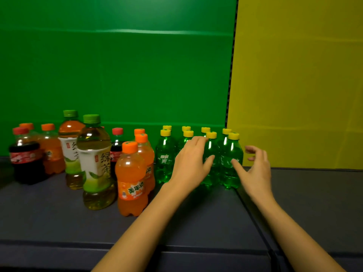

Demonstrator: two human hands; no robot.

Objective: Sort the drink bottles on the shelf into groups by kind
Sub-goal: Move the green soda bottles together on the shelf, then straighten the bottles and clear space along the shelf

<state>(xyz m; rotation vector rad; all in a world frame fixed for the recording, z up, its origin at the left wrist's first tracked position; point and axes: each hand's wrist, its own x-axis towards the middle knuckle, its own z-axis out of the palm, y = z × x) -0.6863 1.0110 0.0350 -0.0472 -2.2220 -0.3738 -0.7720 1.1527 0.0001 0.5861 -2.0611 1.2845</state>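
Note:
Several small green soda bottles (165, 160) with yellow caps stand in two rows at the back right of the dark shelf (196, 216). My left hand (191, 163) hovers over the front row with fingers spread, holding nothing. My right hand (255, 169) is open beside the rightmost green bottle (229, 163), thumb near its label. To the left stand orange soda bottles (130, 179), two tall green tea bottles (96, 161) and dark cola bottles (25, 161), mixed together.
A green back panel (117, 75) and a yellow panel (294, 85) close off the rear. A seam (253, 216) splits the shelf to the right of the bottles. The shelf's front edge (176, 250) runs below my forearms.

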